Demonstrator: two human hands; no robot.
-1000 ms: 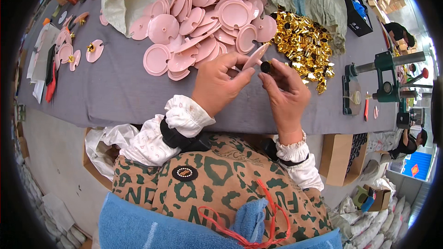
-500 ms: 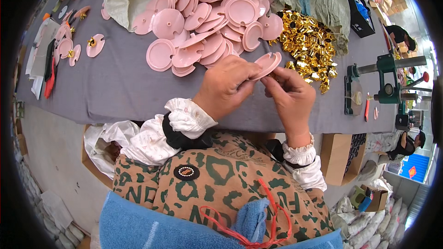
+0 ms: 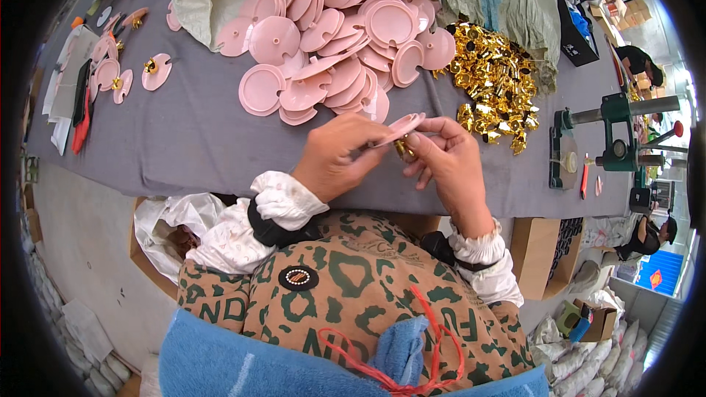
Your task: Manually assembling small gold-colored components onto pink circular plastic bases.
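Observation:
Above the near part of the table, my left hand (image 3: 340, 154) is closed on the edge of a round pink plastic lid (image 3: 401, 127), which it holds tilted. My right hand (image 3: 452, 162) pinches a small shiny gold knob (image 3: 404, 148) against the lid's underside; whether the two are joined cannot be made out. Beyond my hands lies a heap of notched pink lids (image 3: 273, 39), spilling from a white woven sack (image 3: 197, 0). To its right is a pile of gold knobs (image 3: 491, 66) beside a grey-green sack (image 3: 531, 22).
A green hand press (image 3: 616, 132) stands at the table's right, near a red-handled tool (image 3: 584, 180). Lids with gold knobs attached, such as one lid (image 3: 156, 73), lie at the left by red-and-black scissors (image 3: 81, 121). An open carton (image 3: 535, 257) sits below the right edge.
Both hands have come down and slightly left, toward me, with the lid. Its face has tilted flatter, and the gold knob beneath it now shows.

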